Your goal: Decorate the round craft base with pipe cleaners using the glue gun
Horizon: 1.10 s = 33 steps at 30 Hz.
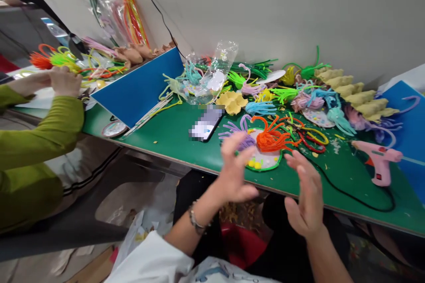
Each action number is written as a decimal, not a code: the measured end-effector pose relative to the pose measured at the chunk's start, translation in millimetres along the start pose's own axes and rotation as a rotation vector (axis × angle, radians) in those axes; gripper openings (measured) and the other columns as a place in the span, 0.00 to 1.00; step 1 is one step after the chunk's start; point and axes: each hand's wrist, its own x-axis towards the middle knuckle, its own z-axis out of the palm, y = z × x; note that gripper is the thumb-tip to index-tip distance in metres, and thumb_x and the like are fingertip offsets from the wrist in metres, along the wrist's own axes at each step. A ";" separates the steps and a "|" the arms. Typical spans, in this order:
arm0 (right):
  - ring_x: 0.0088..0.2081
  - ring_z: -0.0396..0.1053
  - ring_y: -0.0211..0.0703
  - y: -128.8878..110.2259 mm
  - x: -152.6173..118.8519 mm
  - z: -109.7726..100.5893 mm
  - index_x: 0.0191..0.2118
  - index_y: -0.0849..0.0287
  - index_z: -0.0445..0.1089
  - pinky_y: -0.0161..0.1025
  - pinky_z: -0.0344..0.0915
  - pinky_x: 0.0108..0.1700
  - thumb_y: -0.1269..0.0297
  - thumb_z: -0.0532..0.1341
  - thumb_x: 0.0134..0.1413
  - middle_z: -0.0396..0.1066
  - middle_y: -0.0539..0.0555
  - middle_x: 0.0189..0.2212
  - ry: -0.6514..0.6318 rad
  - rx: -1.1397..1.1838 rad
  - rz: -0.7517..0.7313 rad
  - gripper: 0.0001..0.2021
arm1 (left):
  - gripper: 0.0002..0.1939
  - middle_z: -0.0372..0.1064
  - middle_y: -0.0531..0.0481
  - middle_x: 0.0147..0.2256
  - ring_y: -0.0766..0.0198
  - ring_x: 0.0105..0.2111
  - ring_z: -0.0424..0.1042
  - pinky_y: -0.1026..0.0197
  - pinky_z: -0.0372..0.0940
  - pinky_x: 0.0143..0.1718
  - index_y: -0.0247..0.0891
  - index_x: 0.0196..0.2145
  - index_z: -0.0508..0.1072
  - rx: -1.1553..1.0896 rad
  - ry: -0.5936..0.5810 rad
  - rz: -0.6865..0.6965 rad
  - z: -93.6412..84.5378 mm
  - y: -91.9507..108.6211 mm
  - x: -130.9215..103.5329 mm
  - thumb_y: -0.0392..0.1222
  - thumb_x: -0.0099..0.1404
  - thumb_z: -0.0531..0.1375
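Head view: we are holding our empty left hand (232,179) and right hand (308,199) spread near the pipe-cleaner swan disc (267,160) lying on the green table (162,132), apparently between handlings; gripping it would be requiring fingers around its rim.

A round white disc edged in green (269,159) lies flat near the green tabletop's (166,141) near edge, with small yellow balls (255,165) on its near part. On its far part sit two bird-like fuzzy-stem figures with curved necks: a purple one (245,140) at left, partly hidden, and an orange one (269,140) at right, its strands fanned rightward past the rim.
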 end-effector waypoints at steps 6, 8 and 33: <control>0.51 0.69 0.56 90.2 -40.7 -36.5 0.53 0.59 0.69 0.58 0.67 0.55 0.58 0.55 0.62 0.70 0.64 0.46 0.161 -0.462 0.217 0.18 | 0.29 0.43 0.35 0.71 0.38 0.71 0.40 0.32 0.32 0.68 0.42 0.64 0.66 0.738 -0.067 -0.508 -86.8 -91.1 -13.9 0.57 0.72 0.49; 0.50 0.68 0.58 112.7 -54.0 -41.9 0.50 0.61 0.70 0.58 0.66 0.53 0.55 0.55 0.61 0.70 0.65 0.44 0.192 -0.516 0.266 0.18 | 0.30 0.43 0.36 0.72 0.38 0.72 0.39 0.31 0.30 0.68 0.44 0.66 0.65 0.770 -0.216 -0.502 -95.3 -104.3 -14.9 0.56 0.70 0.52; 0.70 0.43 0.64 109.9 -46.9 -29.2 0.64 0.62 0.55 0.68 0.45 0.67 0.51 0.50 0.61 0.49 0.69 0.67 0.033 -0.676 0.496 0.30 | 0.43 0.42 0.32 0.72 0.47 0.72 0.42 0.38 0.34 0.70 0.32 0.71 0.46 0.697 -0.158 -0.553 -88.0 -106.5 -6.0 0.56 0.66 0.52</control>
